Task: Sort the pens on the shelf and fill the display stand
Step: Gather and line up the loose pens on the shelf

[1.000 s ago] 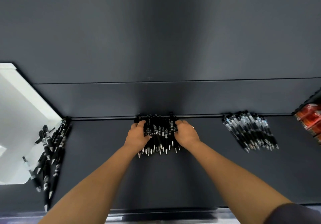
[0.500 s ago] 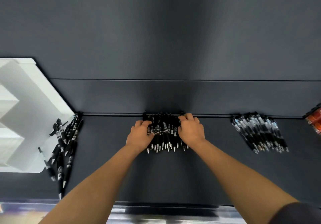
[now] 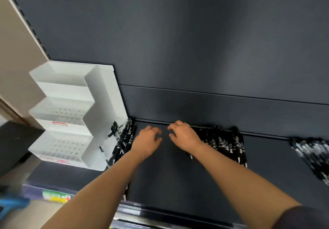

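Observation:
A white stepped display stand (image 3: 71,115) with hole-pierced tiers stands at the left end of the dark shelf (image 3: 178,180). Beside it lies a loose heap of black pens (image 3: 122,139). A tidy row of black pens (image 3: 226,143) rests against the back rail in the middle. My left hand (image 3: 146,142) hovers over bare shelf between the two groups, fingers curled and apart, holding nothing. My right hand (image 3: 184,136) is just left of the tidy row, fingers spread, also holding nothing.
A third bunch of black-and-white pens (image 3: 313,155) lies blurred at the right edge. The dark back panel (image 3: 195,42) rises behind the shelf. A beige upright (image 3: 16,51) and a lower shelf with coloured packs (image 3: 55,196) show at the left.
Both hands have let go of the middle row of pens and moved left of it. My view has swung left, bringing the display stand into full sight.

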{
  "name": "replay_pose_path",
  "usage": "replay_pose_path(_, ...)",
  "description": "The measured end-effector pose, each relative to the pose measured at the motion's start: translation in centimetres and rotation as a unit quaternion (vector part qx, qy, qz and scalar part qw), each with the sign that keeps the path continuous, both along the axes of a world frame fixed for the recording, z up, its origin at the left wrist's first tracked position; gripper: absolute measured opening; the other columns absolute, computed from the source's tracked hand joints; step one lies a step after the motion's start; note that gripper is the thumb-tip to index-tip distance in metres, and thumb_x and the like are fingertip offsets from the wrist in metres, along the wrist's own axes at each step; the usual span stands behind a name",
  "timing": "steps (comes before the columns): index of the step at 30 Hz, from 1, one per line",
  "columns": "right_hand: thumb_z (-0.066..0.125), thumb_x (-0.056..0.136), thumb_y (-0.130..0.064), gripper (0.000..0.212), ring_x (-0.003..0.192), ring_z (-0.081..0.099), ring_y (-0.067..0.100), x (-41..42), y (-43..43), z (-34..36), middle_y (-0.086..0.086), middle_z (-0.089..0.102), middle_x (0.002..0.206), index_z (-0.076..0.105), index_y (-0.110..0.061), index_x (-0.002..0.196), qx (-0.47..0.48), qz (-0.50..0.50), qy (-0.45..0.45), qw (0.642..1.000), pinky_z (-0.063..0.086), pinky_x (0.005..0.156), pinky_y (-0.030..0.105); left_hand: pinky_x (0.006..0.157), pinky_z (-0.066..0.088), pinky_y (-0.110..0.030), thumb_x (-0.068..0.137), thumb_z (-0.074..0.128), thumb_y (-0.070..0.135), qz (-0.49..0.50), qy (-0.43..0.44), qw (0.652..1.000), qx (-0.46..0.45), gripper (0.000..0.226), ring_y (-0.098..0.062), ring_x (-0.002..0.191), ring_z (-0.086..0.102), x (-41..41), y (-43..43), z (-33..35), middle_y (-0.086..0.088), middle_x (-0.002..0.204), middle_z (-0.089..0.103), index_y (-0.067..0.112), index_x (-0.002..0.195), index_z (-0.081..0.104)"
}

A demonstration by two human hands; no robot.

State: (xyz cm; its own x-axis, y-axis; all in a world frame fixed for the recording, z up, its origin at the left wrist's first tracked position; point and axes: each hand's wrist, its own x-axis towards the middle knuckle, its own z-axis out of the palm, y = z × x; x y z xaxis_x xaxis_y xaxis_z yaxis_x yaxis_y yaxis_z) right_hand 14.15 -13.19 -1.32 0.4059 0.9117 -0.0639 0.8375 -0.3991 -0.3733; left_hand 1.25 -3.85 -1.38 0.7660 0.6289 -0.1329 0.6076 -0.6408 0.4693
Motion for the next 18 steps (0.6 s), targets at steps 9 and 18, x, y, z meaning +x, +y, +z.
replay_pose_path(9,0.048,0.095,-0.025,0.034,0.116,0.051,0.027,-6.5,7.6,-1.5,0.007,0.051,0.125,0.053,-0.021,0.128,-0.096,0.021,0.052,0.994,0.042,0.092,0.033,0.092,0.044,-0.033,0.089,0.047,0.009,0.055,-0.015,0.998,0.0,0.031,-0.027,0.109,0.054,-7.5,8.1,-0.7,-0.009,0.117,0.054,0.014,0.117,0.061)
replay_pose_path(18,0.044,0.098,-0.024,0.036,0.115,0.05,0.03,-9.8,11.5,-3.1,0.013,0.047,0.126,0.049,-0.027,0.133,-0.139,0.019,0.103,0.985,0.041,0.093,0.034,0.095,0.043,-0.036,0.095,0.047,0.021,0.051,0.036,0.997,-0.05,0.037,-0.031,0.11,0.054,-9.2,10.9,-2.3,-0.014,0.127,0.045,0.016,0.131,0.047)
